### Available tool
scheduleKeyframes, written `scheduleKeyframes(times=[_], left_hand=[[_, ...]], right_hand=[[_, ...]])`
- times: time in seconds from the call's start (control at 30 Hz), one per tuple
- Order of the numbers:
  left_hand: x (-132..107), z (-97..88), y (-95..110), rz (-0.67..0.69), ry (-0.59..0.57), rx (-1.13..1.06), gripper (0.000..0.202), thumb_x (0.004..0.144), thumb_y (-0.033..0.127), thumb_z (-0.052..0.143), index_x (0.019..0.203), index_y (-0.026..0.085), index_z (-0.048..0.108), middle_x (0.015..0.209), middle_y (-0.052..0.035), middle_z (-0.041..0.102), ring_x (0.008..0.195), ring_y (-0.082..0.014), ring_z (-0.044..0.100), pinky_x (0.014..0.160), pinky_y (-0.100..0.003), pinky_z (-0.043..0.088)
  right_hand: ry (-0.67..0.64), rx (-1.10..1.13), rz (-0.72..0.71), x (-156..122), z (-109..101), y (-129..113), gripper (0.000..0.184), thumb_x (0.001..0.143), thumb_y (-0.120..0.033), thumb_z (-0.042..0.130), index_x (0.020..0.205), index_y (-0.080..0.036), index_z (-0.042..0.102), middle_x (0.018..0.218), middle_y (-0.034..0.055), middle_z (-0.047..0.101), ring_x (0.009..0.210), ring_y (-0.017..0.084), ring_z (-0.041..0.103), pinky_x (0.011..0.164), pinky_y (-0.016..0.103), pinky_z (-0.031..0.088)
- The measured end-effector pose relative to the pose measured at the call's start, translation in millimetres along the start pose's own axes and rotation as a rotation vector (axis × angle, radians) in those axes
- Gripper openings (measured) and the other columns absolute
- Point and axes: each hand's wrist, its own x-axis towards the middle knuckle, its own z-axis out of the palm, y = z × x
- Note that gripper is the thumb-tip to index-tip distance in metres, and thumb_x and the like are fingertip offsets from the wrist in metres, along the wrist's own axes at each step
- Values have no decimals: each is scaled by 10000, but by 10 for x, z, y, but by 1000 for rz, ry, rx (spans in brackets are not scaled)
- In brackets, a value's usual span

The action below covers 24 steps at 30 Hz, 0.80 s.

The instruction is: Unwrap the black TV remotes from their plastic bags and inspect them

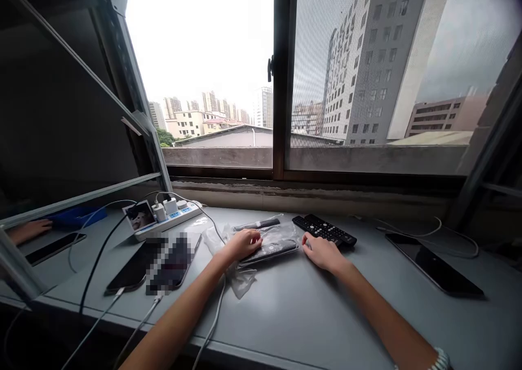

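Note:
My left hand (243, 244) rests on the left part of a clear plastic bag (240, 283), its fingers curled onto the film. Inside the plastic lies a dark remote control (277, 247), and a second wrapped remote (261, 224) lies just behind it. Close to the bag's right end is my right hand (322, 252), fingers bent together; what they pinch, if anything, is hidden. Behind that hand, bare black remote controls (326, 230) lie side by side, partly overlapping, with their buttons up.
Two phones (128, 266) with charging cables lie at left, before a white power strip (173, 217) with chargers. A dark tablet-like device (436, 264) lies at right. A cable runs under my left forearm. Another person's hand (35, 229) shows at far left, beyond a metal frame (24, 261).

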Motion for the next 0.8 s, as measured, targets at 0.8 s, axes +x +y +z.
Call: scheduleKeyframes(times=[0.8], left_hand=[[-64,-112,-261,-146,129,248,213,783,388,580,935,253,645,967,-35,577,955,-224,522,858,-344,347]], right_hand=[[-28,52,-24,-39,-62,0,164,928,-238,397,1023,-202,526,859,30,626,834,195,573,617,238,300]])
